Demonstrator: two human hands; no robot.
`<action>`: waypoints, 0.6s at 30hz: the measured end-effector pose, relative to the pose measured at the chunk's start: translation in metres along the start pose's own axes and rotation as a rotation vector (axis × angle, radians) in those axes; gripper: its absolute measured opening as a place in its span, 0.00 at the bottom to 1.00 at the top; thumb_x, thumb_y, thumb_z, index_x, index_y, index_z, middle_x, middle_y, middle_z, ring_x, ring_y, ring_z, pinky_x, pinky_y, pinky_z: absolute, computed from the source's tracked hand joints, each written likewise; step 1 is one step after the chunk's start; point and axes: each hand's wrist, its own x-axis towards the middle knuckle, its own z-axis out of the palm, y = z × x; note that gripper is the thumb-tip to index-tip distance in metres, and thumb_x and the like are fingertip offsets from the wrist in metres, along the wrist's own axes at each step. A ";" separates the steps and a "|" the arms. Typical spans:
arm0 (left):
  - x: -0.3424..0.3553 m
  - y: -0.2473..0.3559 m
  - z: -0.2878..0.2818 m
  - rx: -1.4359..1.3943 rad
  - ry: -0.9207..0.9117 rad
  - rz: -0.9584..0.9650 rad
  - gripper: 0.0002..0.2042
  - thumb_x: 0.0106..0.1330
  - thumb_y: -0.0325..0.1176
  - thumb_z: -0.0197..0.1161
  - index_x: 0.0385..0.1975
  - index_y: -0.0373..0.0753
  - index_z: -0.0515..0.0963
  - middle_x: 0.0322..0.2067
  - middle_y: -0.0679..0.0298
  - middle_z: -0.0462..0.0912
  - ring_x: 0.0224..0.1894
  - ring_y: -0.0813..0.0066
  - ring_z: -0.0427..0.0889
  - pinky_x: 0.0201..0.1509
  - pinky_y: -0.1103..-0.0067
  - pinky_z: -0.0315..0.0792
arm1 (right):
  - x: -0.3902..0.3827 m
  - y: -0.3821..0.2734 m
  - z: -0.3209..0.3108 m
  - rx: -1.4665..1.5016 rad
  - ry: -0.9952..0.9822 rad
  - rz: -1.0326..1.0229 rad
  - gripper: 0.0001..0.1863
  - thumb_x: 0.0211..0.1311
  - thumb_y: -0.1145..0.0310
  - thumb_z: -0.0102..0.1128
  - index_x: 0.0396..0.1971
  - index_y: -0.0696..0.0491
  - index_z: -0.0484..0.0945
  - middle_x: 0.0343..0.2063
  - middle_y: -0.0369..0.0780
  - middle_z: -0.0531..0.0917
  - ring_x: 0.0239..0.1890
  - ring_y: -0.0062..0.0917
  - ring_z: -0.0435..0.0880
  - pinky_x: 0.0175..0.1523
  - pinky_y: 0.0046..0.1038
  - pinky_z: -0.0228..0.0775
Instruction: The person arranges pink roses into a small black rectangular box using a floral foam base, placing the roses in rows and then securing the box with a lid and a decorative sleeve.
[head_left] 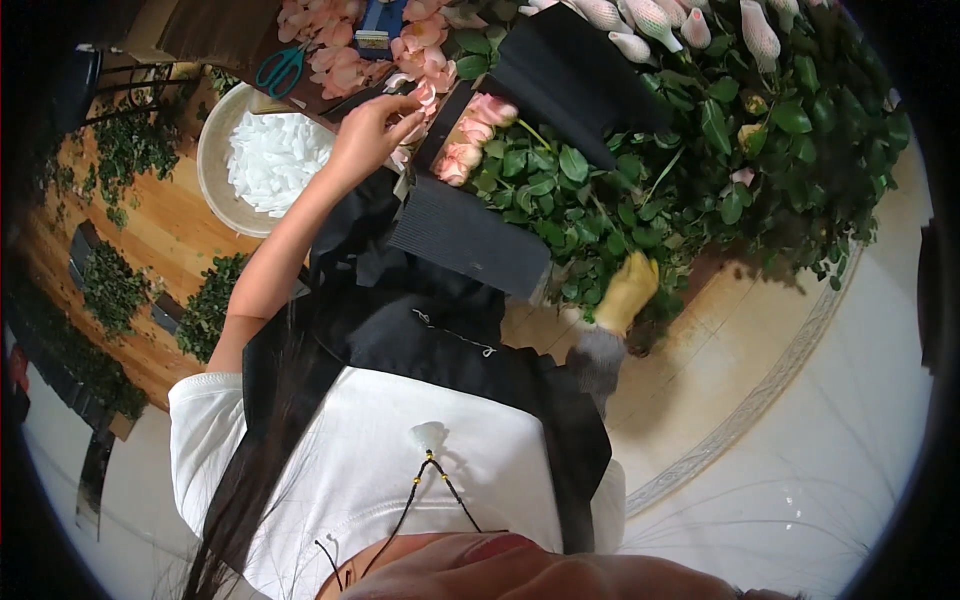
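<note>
My bare left hand (372,135) reaches over loose pink petals (345,68), fingers stretched out and apart. Its fingertips are beside a pale pink petal (427,97); whether they touch it I cannot tell. Just right of this hand, pink roses (460,160) rest with their heads against a brown cardboard strip, their leafy stems spreading rightward. My right hand (630,290), in a yellow glove with a grey sleeve, is closed at the lower edge of the green foliage (560,190). Leaves hide what its fingers hold.
A round tub of white pieces (215,190) stands left, with teal-handled scissors (281,72) above it. A blue box (380,22) sits among petals. Ribbed black card (465,240) lies before me; a black sheet (575,75) covers foliage. Netted rosebuds (650,22) lie at back right.
</note>
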 end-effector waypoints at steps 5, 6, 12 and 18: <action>-0.001 -0.020 0.027 0.166 -0.032 0.192 0.13 0.70 0.35 0.63 0.45 0.32 0.82 0.38 0.57 0.86 0.35 0.74 0.86 0.41 0.77 0.78 | 0.017 -0.016 0.008 -0.134 -0.217 0.034 0.28 0.43 0.77 0.71 0.50 0.59 0.76 0.43 0.46 0.81 0.46 0.41 0.80 0.57 0.35 0.71; 0.000 -0.024 0.029 0.173 -0.040 0.197 0.13 0.70 0.35 0.63 0.45 0.32 0.82 0.38 0.57 0.86 0.35 0.74 0.86 0.41 0.77 0.78 | 0.024 -0.028 -0.018 -0.241 -0.217 0.033 0.30 0.46 0.74 0.72 0.53 0.57 0.75 0.47 0.48 0.82 0.49 0.40 0.80 0.57 0.36 0.72; 0.006 -0.030 0.045 -0.170 -0.203 -0.199 0.14 0.74 0.32 0.56 0.47 0.26 0.80 0.33 0.57 0.88 0.36 0.76 0.86 0.39 0.79 0.79 | 0.089 -0.163 -0.080 1.005 -0.460 -0.080 0.23 0.63 0.70 0.63 0.59 0.51 0.76 0.48 0.44 0.85 0.51 0.39 0.83 0.57 0.33 0.74; 0.001 -0.023 0.056 0.034 -0.110 -0.052 0.12 0.69 0.33 0.58 0.43 0.32 0.83 0.31 0.52 0.87 0.37 0.59 0.88 0.42 0.72 0.80 | 0.127 -0.225 0.022 0.058 -0.756 -0.298 0.33 0.63 0.49 0.63 0.60 0.56 0.70 0.33 0.45 0.86 0.37 0.38 0.87 0.42 0.37 0.79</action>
